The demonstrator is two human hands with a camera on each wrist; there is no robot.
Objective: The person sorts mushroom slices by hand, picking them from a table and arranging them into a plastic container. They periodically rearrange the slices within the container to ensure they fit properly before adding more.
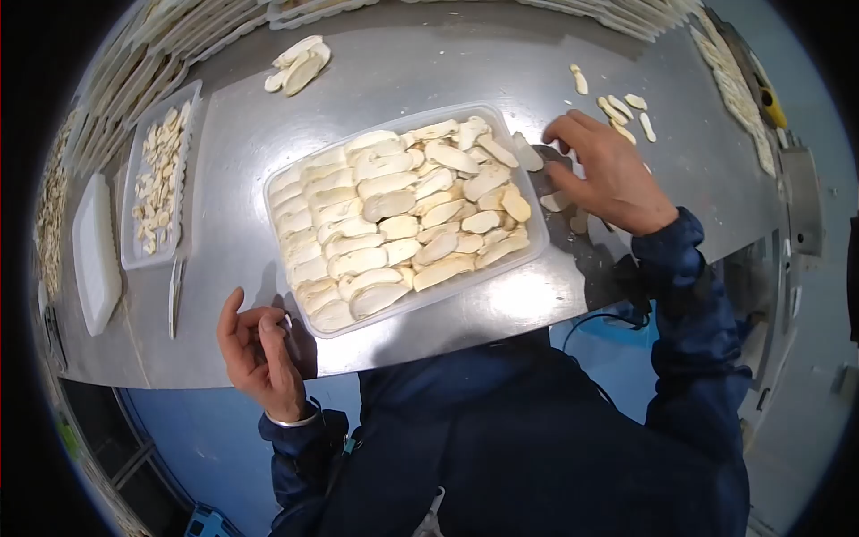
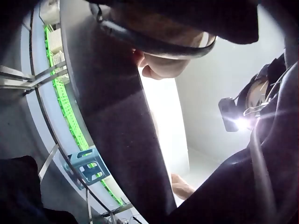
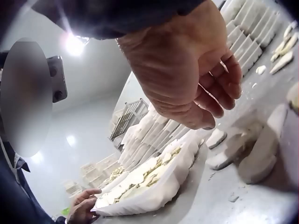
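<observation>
A white plastic tray (image 1: 540, 234) lies on the metal table, filled with overlapping rows of pale mushroom slices (image 1: 389, 206). My left hand (image 1: 261, 356) is by the tray's near left corner, its fingers loosely bent; the right wrist view has that hand (image 3: 82, 207) right at the tray's end. Beyond the opposite side, my right hand (image 1: 613, 174) hovers over the table with relaxed fingers and nothing in them. A few loose mushroom slices (image 1: 528, 152) lie beneath and beside it, larger in the right wrist view below the fingers (image 3: 219, 100).
At the left stands a tray of small pieces (image 1: 159, 183), beside a white tray (image 1: 97, 255) and a thin tool (image 1: 174, 300). A small pile of slices (image 1: 300, 64) lies at the back, several small slices (image 1: 617, 109) at the right. Stacked trays (image 1: 148, 45) line the far edge.
</observation>
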